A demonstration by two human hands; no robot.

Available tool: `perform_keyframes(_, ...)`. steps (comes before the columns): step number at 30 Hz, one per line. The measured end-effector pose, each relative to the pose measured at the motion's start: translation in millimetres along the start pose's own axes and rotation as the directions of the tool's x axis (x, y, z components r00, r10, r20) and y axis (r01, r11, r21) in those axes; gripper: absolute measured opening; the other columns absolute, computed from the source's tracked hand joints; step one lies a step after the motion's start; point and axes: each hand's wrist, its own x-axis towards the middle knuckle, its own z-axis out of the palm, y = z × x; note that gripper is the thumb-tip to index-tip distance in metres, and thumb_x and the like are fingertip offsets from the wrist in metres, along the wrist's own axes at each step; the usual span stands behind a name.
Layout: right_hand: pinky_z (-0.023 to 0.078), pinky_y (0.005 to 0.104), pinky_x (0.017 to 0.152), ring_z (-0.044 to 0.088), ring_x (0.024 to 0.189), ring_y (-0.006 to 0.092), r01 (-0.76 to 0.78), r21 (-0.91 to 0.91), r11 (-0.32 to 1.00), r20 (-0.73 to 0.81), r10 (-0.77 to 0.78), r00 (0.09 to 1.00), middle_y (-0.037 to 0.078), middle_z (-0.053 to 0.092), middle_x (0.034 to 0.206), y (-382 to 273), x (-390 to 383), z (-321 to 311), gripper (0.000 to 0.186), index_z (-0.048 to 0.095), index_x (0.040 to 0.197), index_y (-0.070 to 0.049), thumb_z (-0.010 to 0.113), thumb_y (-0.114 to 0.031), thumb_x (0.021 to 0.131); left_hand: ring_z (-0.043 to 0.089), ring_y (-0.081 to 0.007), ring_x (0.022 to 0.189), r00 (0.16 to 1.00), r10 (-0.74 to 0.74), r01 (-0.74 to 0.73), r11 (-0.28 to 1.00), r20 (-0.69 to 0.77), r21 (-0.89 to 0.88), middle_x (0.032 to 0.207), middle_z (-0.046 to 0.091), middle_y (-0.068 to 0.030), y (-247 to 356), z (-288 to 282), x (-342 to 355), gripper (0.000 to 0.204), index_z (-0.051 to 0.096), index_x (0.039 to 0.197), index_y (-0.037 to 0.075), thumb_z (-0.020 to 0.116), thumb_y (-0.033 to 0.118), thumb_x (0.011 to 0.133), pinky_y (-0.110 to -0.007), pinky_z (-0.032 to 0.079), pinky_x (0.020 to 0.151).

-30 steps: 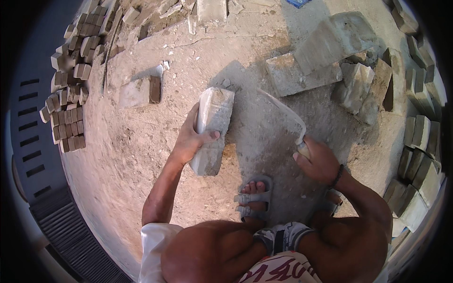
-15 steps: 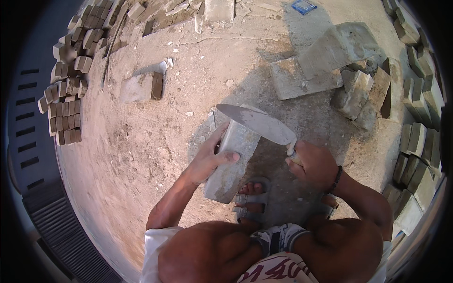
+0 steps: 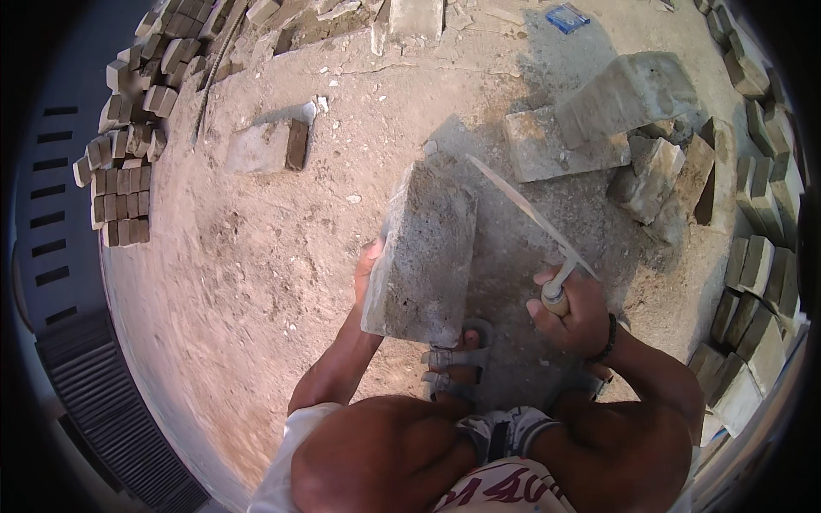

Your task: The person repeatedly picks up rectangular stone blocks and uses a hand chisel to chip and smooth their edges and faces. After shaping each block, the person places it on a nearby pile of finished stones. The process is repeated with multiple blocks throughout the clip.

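Note:
A grey, rough-faced paving block is held up in front of my knees, its broad face turned toward me. My left hand grips it from the left; most of its fingers are hidden behind the block. To the right, my right hand is closed round the wooden handle of a trowel. The trowel's blade is seen nearly edge-on, pointing up and left, apart from the block.
One loose block lies on the dusty ground to the left. Larger slabs and broken blocks are heaped at the far right. Stacked blocks line the left, and more stacks the right. A blue packet lies far off.
The block has been turned so its broad face shows. The trowel has come away from the block's top end to the right, and its blade has tilted onto its edge.

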Motion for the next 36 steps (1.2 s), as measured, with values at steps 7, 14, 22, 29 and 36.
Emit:
perform_keyframes(7, 0.051, 0.0506, 0.065, 0.065, 0.078, 0.0411, -0.003, -0.314, 0.949, 0.149, 0.053, 0.987, 0.021, 0.064, 0.087, 58, 13, 41, 0.032, 0.054, 0.108, -0.001, 0.062, -0.028, 0.091, 0.063, -0.0323, 0.112, 0.999, 0.036, -0.034, 0.995, 0.025, -0.091, 0.125, 0.063, -0.0184, -5, 16, 9, 0.059, 0.051, 0.138, 0.005, 0.058, 0.042, 0.092, -0.048, 0.051, 0.098)
perform_keyframes(14, 0.048, 0.0545, 0.077, 0.064, 0.085, 0.0457, -0.348, -0.367, 0.863, 0.130, 0.418, 0.899, 0.025, 0.065, 0.085, 91, -17, -7, 0.036, 0.049, 0.110, 0.000, 0.059, -0.030, 0.091, 0.062, -0.0337, 0.114, 0.984, -0.136, 0.100, 0.955, 0.113, 0.279, 0.130, 0.060, -0.0192, -26, 61, -6, 0.072, 0.048, 0.137, 0.000, 0.065, 0.045, 0.083, -0.047, 0.052, 0.096)
perform_keyframes(22, 0.046, 0.0509, 0.089, 0.061, 0.103, 0.0423, -0.594, -0.330, 0.733, 0.044, 0.641, 0.766, 0.026, 0.063, 0.102, 68, -146, -16, 0.045, 0.050, 0.120, -0.001, 0.057, -0.034, 0.091, 0.057, -0.0318, 0.117, 0.916, -0.277, -0.105, 0.529, 0.288, 0.842, 0.128, 0.052, -0.0194, -80, 160, 13, 0.105, 0.031, 0.146, -0.004, 0.083, 0.042, 0.066, -0.043, 0.047, 0.099)
perform_keyframes(29, 0.049, 0.0528, 0.081, 0.064, 0.095, 0.0424, -0.580, -0.061, 0.812, -0.242, 0.552, 0.798, 0.024, 0.061, 0.110, 91, -235, 7, 0.051, 0.045, 0.127, -0.006, 0.059, -0.039, 0.089, 0.045, -0.0345, 0.125, 0.525, -0.628, -0.759, -0.039, 0.574, 0.650, 0.132, 0.043, -0.0206, -195, 306, 47, 0.103, 0.032, 0.150, 0.000, 0.082, 0.036, 0.067, -0.045, 0.036, 0.106)
perform_keyframes(36, 0.053, 0.0460, 0.080, 0.066, 0.091, 0.0368, -0.620, 0.156, 0.769, -0.273, 0.636, 0.722, 0.021, 0.063, 0.103, 67, -254, -9, 0.034, 0.054, 0.122, -0.009, 0.055, -0.025, 0.093, 0.043, -0.0391, 0.113, 0.143, -0.671, -0.990, -0.093, 0.727, 0.109, 0.117, 0.046, -0.0240, -410, 458, 22, 0.088, 0.045, 0.144, 0.008, 0.079, 0.028, 0.065, -0.050, 0.033, 0.100)
